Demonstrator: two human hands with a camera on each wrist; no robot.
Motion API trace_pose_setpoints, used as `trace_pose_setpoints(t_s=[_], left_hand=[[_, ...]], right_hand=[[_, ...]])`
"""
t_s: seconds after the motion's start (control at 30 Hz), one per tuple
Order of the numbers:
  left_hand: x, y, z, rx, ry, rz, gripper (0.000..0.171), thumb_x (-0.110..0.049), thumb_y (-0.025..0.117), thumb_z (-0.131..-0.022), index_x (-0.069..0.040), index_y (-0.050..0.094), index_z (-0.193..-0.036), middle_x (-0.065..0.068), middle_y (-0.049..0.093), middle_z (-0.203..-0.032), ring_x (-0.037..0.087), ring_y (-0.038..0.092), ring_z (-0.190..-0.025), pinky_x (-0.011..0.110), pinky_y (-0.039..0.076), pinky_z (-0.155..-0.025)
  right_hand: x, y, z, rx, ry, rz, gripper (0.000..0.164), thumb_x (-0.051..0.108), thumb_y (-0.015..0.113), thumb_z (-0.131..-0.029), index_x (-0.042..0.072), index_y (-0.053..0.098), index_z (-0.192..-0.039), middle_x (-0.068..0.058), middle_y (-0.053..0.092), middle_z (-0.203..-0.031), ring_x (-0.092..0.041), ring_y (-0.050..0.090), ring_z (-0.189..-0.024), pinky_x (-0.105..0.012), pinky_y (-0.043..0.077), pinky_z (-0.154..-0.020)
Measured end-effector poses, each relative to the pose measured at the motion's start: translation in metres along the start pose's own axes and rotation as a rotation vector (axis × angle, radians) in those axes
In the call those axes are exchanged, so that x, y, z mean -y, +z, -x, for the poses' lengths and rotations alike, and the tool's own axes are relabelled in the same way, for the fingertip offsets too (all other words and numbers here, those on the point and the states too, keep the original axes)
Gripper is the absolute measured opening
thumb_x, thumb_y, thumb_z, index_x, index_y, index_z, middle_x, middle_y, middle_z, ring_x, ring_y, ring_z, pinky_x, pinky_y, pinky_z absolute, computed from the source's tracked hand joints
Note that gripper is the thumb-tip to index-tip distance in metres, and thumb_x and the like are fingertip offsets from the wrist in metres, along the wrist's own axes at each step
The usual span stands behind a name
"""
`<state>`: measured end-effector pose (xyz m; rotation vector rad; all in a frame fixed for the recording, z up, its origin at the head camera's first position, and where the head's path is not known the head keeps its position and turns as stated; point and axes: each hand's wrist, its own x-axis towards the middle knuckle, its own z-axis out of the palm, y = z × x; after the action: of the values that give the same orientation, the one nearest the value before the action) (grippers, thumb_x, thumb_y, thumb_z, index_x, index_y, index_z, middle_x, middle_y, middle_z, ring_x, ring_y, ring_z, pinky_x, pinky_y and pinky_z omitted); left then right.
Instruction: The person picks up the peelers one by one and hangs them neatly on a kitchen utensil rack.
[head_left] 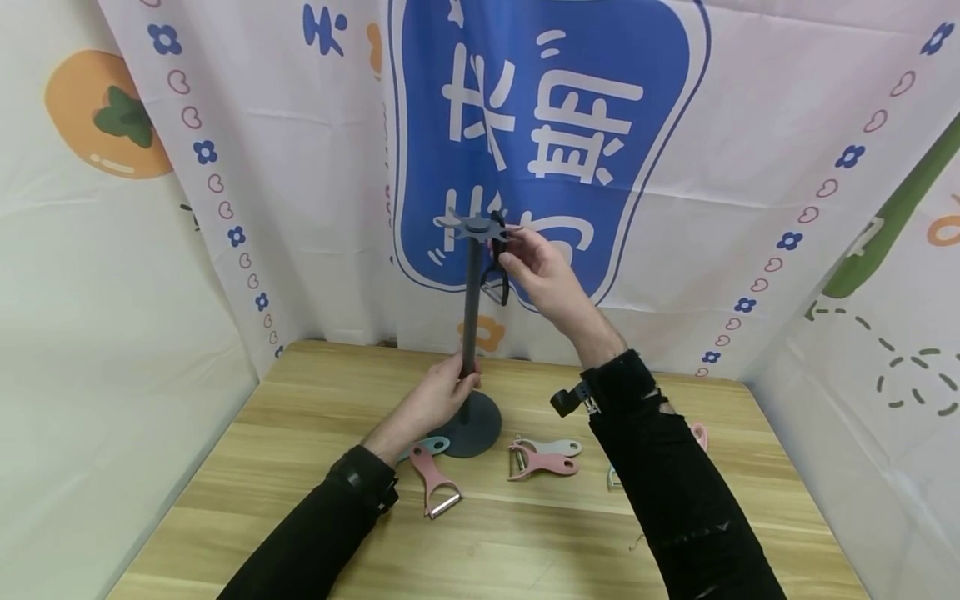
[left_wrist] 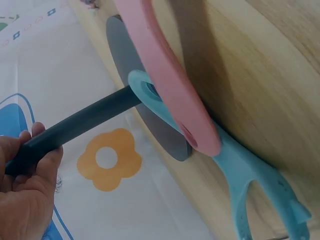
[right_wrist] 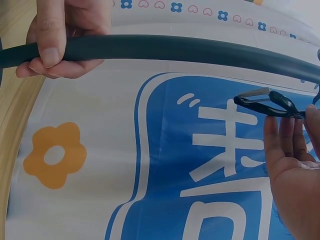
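The stand [head_left: 471, 308] is upright near the far edge of the surface [head_left: 540, 542]. The left hand [head_left: 435, 393] grasps it low, above the base [head_left: 476, 433]. The right hand [head_left: 546, 271] pinches the black peeler [head_left: 506, 289] beside the hooked top [head_left: 476, 225] — blade end down; contact with a hook cannot be confirmed. Toward the left edge, a pink peeler [head_left: 431, 475] crosses a light blue peeler [left_wrist: 240, 162]. Toward the right edge, a second pink peeler [head_left: 551, 463] overlaps a white peeler [head_left: 561, 447] — both near the base.
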<state>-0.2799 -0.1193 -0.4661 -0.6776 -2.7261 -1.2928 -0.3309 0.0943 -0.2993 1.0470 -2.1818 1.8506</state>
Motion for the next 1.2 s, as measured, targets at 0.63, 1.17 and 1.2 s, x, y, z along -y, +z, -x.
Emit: trace_pose_setpoints(t_s=[0.63, 1.17, 1.2], left_hand=[[-0.005, -0.003, 0.002, 0.008, -0.068, 0.004, 0.008, -0.021, 0.057, -0.108, -0.015, 0.06, -0.112, 0.006, 0.069, -0.104, 0.016, 0.067, -0.095, 0.038, 0.054, -0.076], [-0.002, -0.003, 0.002, 0.03, -0.097, 0.043, 0.012, -0.024, 0.055, -0.109, -0.014, 0.058, -0.113, 0.008, 0.067, -0.101, 0.019, 0.061, -0.088, 0.041, 0.051, -0.077], [-0.002, -0.003, 0.002, 0.031, -0.098, 0.043, 0.012, -0.024, 0.055, -0.109, -0.013, 0.058, -0.114, 0.008, 0.067, -0.1, 0.019, 0.061, -0.087, 0.041, 0.05, -0.077]], right_hand=[[0.005, 0.001, 0.004, -0.013, 0.047, 0.018, 0.045, 0.012, 0.052, -0.109, 0.004, 0.044, -0.152, -0.022, 0.055, -0.144, -0.026, 0.055, -0.131, -0.036, 0.042, -0.113], [0.018, -0.011, 0.036, -0.01, 0.047, 0.164, 0.049, 0.018, 0.055, -0.108, 0.003, 0.043, -0.154, -0.023, 0.051, -0.148, -0.033, 0.049, -0.136, -0.044, 0.04, -0.115], [0.022, -0.011, 0.039, -0.011, 0.051, 0.179, 0.048, 0.016, 0.054, -0.109, 0.001, 0.043, -0.153, -0.024, 0.051, -0.147, -0.035, 0.049, -0.136, -0.046, 0.04, -0.114]])
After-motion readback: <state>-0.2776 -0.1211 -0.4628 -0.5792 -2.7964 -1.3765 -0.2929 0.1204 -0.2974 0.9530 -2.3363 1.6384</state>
